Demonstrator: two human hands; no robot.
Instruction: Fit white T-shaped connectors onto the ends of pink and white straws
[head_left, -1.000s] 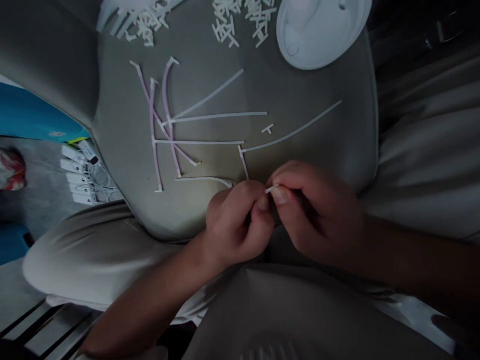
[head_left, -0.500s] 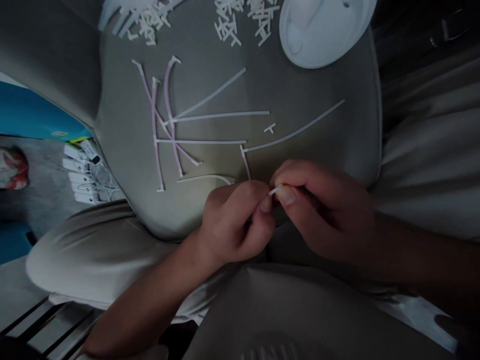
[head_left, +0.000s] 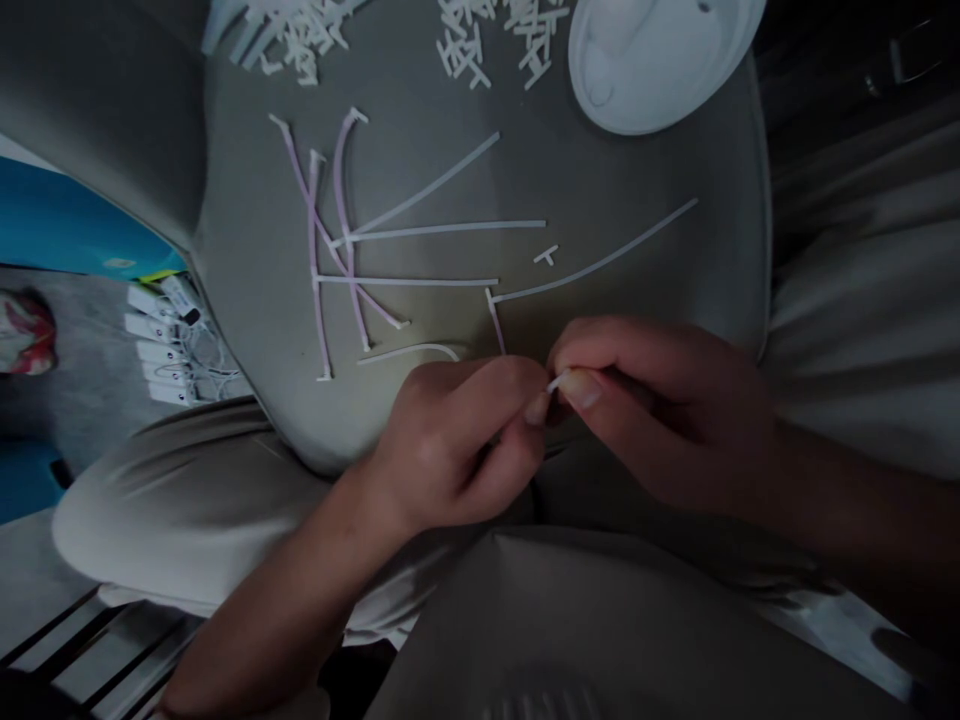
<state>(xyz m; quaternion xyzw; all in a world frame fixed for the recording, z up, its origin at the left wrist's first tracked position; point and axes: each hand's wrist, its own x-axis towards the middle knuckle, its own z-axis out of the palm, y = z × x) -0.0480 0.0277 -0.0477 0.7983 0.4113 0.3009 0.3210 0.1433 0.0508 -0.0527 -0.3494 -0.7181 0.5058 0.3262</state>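
My left hand point(head_left: 469, 440) is closed, its thumb and forefinger pinched together. Behind its fingers runs a thin pinkish tube point(head_left: 499, 328), whose far end joins a white T-shaped connector point(head_left: 491, 297) with a long clear tube point(head_left: 604, 274) on it. Close against it, my right hand point(head_left: 660, 420) pinches a small white connector point(head_left: 556, 382) between thumb and forefinger. That piece bridges the two sets of fingertips; its exact shape is mostly covered. A pale curved tube point(head_left: 409, 350) passes out of sight by my left hand. A loose T connector point(head_left: 548, 256) lies just beyond.
Joined pink tubes point(head_left: 313, 220) and clear tubes point(head_left: 450, 231) lie crossed on the grey seat point(head_left: 262, 330). Piles of white connectors point(head_left: 465, 45) and a white oval dish point(head_left: 660, 70) sit at its far side. White plugs or adapters with cables point(head_left: 165, 355) are on the floor at left.
The seat and the things on it appear shifted slightly right in view. My hands stay pinched around the small white connector, with only a small shift; their grip looks the same.
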